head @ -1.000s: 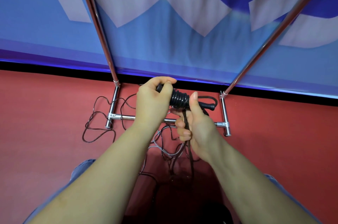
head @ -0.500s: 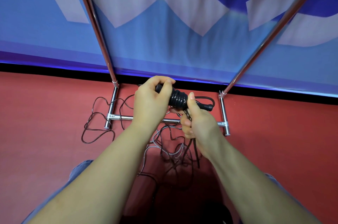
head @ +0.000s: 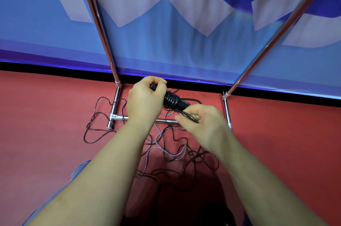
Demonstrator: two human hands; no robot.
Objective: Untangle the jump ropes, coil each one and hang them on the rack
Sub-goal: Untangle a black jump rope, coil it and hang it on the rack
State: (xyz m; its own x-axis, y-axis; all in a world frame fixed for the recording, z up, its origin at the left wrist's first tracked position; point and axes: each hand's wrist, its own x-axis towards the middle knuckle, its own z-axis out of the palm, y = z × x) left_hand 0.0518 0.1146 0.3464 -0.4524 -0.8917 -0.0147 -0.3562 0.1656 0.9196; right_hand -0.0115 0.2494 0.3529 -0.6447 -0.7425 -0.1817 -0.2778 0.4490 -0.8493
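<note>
Left hand [head: 145,100] curled fully round the near end of the black jump-rope handles [head: 172,99], thumb and fingers wrapped over the top; several turns of black rope [head: 170,96] lie wound tight round the handles just beyond the knuckles. Right hand [head: 201,124] held just beside and below the far end of the handles, fingers curled, thumb and forefinger pinching a strand of the black rope where it leaves the wound turns; whether the hand also touches the handles cannot be told. Both hands are raised above the floor [head: 46,133], over the base of the rack [head: 114,107]. Loose rope runs from the hands to a tangle on the floor: dark rope loops [head: 94,129] spread past the rack's left foot, and a grey rope [head: 158,142] crosses them under the forearms. The rack's two chrome uprights rise and splay outward to the top edge of the view; the low crossbar passes behind the hands. Open red floor lies to left and right of the tangle. A blue and white banner [head: 175,32] hangs close behind the rack, its lower edge meeting a black strip at floor level. The large white shapes on the banner are cut off and cannot be read.
</note>
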